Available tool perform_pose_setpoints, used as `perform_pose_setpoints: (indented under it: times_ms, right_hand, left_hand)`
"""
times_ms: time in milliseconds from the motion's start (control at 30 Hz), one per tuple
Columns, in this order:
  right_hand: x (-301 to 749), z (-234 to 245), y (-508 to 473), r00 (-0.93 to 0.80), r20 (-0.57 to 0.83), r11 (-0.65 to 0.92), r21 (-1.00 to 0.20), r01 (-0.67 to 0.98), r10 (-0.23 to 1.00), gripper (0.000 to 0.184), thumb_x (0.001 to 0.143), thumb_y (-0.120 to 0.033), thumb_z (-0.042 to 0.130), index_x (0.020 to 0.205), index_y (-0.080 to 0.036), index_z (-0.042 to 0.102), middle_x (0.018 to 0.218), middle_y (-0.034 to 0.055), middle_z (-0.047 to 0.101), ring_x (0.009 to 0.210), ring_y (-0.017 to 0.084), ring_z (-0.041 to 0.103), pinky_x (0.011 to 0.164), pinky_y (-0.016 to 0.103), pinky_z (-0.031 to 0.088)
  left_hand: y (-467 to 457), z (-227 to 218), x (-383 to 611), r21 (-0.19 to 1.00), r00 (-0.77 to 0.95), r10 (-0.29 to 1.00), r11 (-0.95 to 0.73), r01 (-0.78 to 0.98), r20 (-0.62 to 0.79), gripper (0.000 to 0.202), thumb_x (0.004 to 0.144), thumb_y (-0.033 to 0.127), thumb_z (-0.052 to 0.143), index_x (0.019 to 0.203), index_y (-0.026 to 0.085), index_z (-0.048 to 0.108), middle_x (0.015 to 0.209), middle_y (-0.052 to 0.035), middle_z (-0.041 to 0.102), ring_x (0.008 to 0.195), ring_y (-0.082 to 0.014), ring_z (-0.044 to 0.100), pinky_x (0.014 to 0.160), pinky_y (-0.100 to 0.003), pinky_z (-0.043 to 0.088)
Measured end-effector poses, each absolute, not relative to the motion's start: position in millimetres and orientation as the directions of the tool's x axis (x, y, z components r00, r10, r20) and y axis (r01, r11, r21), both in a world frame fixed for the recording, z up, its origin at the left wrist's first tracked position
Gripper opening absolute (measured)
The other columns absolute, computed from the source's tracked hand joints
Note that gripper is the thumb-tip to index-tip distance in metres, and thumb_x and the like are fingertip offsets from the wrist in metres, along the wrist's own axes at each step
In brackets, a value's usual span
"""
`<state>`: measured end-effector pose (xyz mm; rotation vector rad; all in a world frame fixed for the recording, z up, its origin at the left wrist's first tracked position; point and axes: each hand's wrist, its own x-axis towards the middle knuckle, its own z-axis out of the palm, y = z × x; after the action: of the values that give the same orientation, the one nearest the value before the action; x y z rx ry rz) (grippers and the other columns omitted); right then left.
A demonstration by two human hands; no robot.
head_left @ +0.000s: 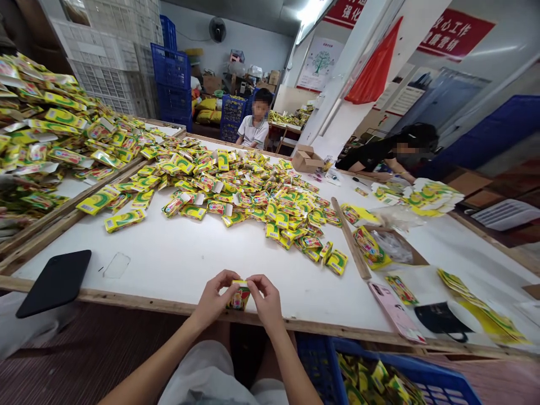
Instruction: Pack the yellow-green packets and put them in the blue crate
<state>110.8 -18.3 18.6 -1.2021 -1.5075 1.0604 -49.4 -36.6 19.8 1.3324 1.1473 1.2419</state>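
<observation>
Between my two hands a small yellow and green printed box (238, 298) stands upright near the front edge of the white table (169, 264). My left hand (218, 297) pinches its top left corner, fingers bent over the top. On the other side, my right hand (265, 298) grips the top right corner between thumb and fingertips. The top edge shows a white strip, partly covered by my fingers. Beyond my hands spreads a large heap of similar small boxes (248, 191), several with white end flaps sticking out.
A black phone (57, 281) lies at the left edge, a pink phone (396, 312) at right beside a wooden strip (350, 239). Another box pile (63, 118) rises at left. Below the table, a blue crate (439, 374) holds boxes. Two people sit across the table.
</observation>
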Motion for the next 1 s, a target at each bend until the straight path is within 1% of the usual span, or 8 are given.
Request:
perform_pose_setpoints:
  times_ms: [67,233,367,567,633,733,833,1000]
  right_hand:
    - [113.1,20.8,-33.9,-0.110,0.137,0.159,-0.964,0.215,0.984,0.018,0.085,-0.035,0.057,0.084,-0.019,0.063,0.081,0.0034,0.066,0.078,0.017,0.061,0.074,0.028,0.048]
    - [111.6,24.8,-50.4,-0.094,0.171,0.188,-0.961,0.205,0.981,0.016,0.086,-0.033,0.056,0.086,-0.019,0.063,0.083,0.0039,0.066,0.081,0.018,0.060,0.076,0.029,0.048]
    - [111.3,24.6,-48.3,-0.108,0.214,0.232,-0.951,0.204,0.971,0.014,0.087,-0.032,0.055,0.087,-0.020,0.063,0.084,0.0041,0.064,0.082,0.018,0.060,0.077,0.030,0.048]
    - [112.9,19.9,-50.7,-0.105,0.258,0.275,-0.936,0.220,0.961,0.014,0.087,-0.031,0.054,0.088,-0.021,0.064,0.087,0.0056,0.064,0.084,0.020,0.059,0.077,0.032,0.049]
    - [111.0,17.3,-45.6,-0.096,0.258,0.273,-0.937,0.219,0.961,0.014,0.087,-0.031,0.054,0.089,-0.021,0.063,0.088,0.0058,0.064,0.085,0.020,0.059,0.077,0.032,0.050]
    - [107.4,12.2,-31.9,-0.073,0.242,0.252,-0.943,0.217,0.968,0.015,0.087,-0.032,0.054,0.091,-0.020,0.063,0.090,0.0054,0.064,0.085,0.019,0.060,0.077,0.031,0.049]
    - [105.5,5.3,-20.3,-0.075,0.221,0.232,-0.950,0.209,0.972,0.016,0.086,-0.033,0.055,0.092,-0.020,0.063,0.089,0.0046,0.065,0.085,0.018,0.061,0.078,0.030,0.049]
    - [105.5,-4.6,-17.3,-0.123,0.184,0.202,-0.967,0.158,0.975,0.017,0.085,-0.034,0.057,0.093,-0.020,0.061,0.090,0.0041,0.066,0.085,0.018,0.063,0.077,0.030,0.050]
  left_hand:
    - [-52.3,22.1,-49.4,0.994,0.044,0.993,-0.106,0.016,0.105,0.017,0.085,0.031,0.055,0.094,0.019,0.061,0.093,-0.0042,0.066,0.089,-0.0175,0.061,0.082,-0.029,0.048]
    - [-65.4,22.8,-47.3,0.995,0.041,0.994,-0.097,0.002,0.096,0.018,0.086,0.033,0.054,0.094,0.019,0.064,0.094,-0.0054,0.068,0.092,-0.0195,0.062,0.078,-0.029,0.050]
    - [-61.3,20.0,-49.2,0.986,0.042,0.986,-0.162,0.042,0.160,0.018,0.087,0.031,0.053,0.092,0.019,0.066,0.093,-0.0057,0.070,0.092,-0.0202,0.063,0.085,-0.032,0.049]
    - [-59.7,15.0,-49.8,0.975,0.052,0.975,-0.217,0.057,0.214,0.017,0.087,0.029,0.052,0.089,0.020,0.066,0.095,-0.0065,0.069,0.093,-0.0203,0.063,0.086,-0.033,0.049]
    - [-52.6,15.0,-48.8,0.975,0.032,0.978,-0.206,0.080,0.204,0.017,0.086,0.030,0.053,0.089,0.020,0.066,0.095,-0.0061,0.069,0.093,-0.0200,0.062,0.086,-0.032,0.049]
    - [-36.2,14.0,-48.7,0.984,0.010,0.989,-0.146,0.098,0.146,0.019,0.085,0.032,0.054,0.091,0.019,0.067,0.090,-0.0051,0.070,0.087,-0.0192,0.063,0.081,-0.031,0.050]
    - [-24.3,9.1,-51.9,0.992,0.022,0.994,-0.106,0.075,0.105,0.021,0.084,0.035,0.055,0.090,0.018,0.067,0.086,-0.0047,0.070,0.082,-0.0186,0.064,0.077,-0.030,0.050]
    - [-23.3,0.5,-58.9,0.992,0.073,0.993,-0.096,0.081,0.090,0.022,0.081,0.034,0.060,0.094,0.018,0.067,0.086,-0.0049,0.071,0.079,-0.0184,0.064,0.076,-0.030,0.050]
